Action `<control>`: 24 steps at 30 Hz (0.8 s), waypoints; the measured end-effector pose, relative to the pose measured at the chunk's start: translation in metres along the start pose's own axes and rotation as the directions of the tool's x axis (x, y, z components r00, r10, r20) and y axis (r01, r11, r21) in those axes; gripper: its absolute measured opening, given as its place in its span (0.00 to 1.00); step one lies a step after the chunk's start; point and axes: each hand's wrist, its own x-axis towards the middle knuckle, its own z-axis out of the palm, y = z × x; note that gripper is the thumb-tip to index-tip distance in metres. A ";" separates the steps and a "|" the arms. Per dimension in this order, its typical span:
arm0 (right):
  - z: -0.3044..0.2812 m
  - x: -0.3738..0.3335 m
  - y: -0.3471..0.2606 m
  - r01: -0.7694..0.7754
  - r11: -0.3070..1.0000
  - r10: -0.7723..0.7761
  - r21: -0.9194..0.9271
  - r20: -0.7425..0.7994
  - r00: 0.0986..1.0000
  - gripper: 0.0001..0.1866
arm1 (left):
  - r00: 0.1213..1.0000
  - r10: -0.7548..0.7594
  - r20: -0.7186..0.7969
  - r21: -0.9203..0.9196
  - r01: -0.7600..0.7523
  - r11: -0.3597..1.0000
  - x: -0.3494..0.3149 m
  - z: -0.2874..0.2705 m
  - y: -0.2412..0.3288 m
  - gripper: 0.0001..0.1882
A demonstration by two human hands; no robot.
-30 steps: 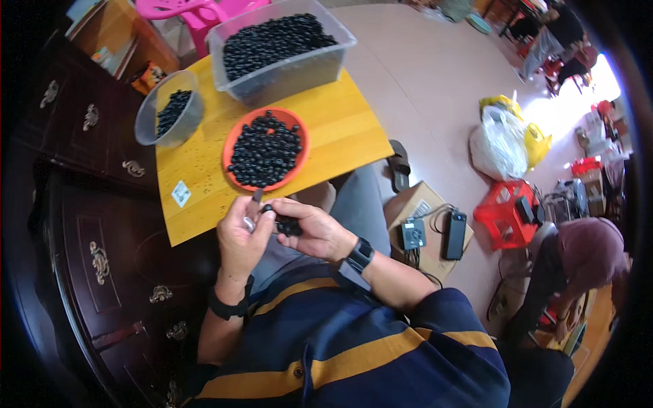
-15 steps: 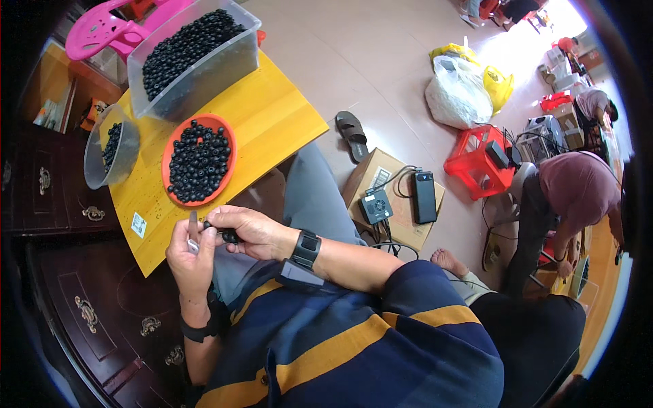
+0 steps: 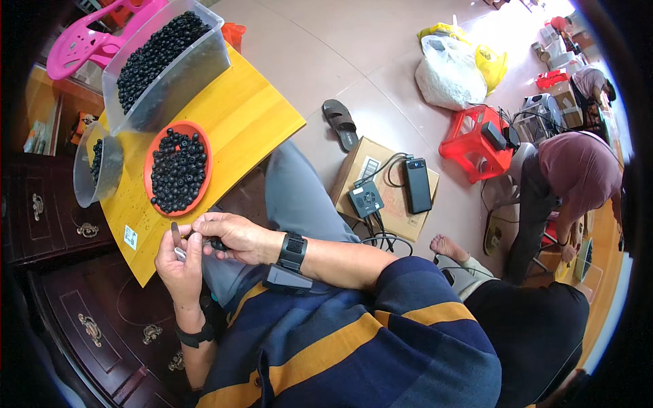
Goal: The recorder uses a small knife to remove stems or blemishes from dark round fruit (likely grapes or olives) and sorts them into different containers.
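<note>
My left hand [image 3: 182,275] is closed around a small thin tool [image 3: 176,235]; a flat dark tip sticks up past the fingers and a silvery part shows below. Against it, my right hand [image 3: 238,234] has its fingers curled, with a black bead-like ball [image 3: 218,243] showing under them. What the two sets of fingertips pinch between them is mostly hidden. Just beyond the hands, an orange oval plate [image 3: 209,178] full of similar black balls [image 3: 178,170] rests on the yellow wooden table [image 3: 262,112].
A large clear bin [image 3: 183,85] heaped with black balls stands at the table's far end. Left of the plate is a clear bowl [image 3: 85,170] with a few more. Dark drawers [image 3: 68,285] flank my left. A carton [image 3: 408,221] with electronics, a sandal [image 3: 340,124] and a red stool [image 3: 469,153] occupy the floor; people sit rightward.
The view has shifted slightly, so the table and containers appear farther left. My hands stay together, and the right fingers now cover more of the ball at the tool.
</note>
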 end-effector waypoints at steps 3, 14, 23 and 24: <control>-0.005 0.000 -0.001 -0.015 0.999 0.016 0.031 -0.024 1.000 0.10 | 1.000 -0.008 0.009 -0.027 0.008 1.000 0.002 0.007 0.003 0.07; -0.012 -0.003 -0.008 -0.020 0.996 0.018 0.087 0.027 0.999 0.08 | 0.998 -0.020 -0.065 -0.077 0.015 0.997 0.007 0.021 0.012 0.04; -0.006 0.000 -0.012 0.034 0.995 -0.034 0.090 -0.005 0.999 0.05 | 0.991 0.047 -0.125 -0.083 -0.057 0.995 0.013 0.022 0.000 0.06; -0.006 0.000 -0.012 0.029 0.995 -0.028 0.091 -0.014 1.000 0.04 | 0.989 0.066 -0.133 -0.069 -0.075 0.995 0.013 0.022 -0.003 0.06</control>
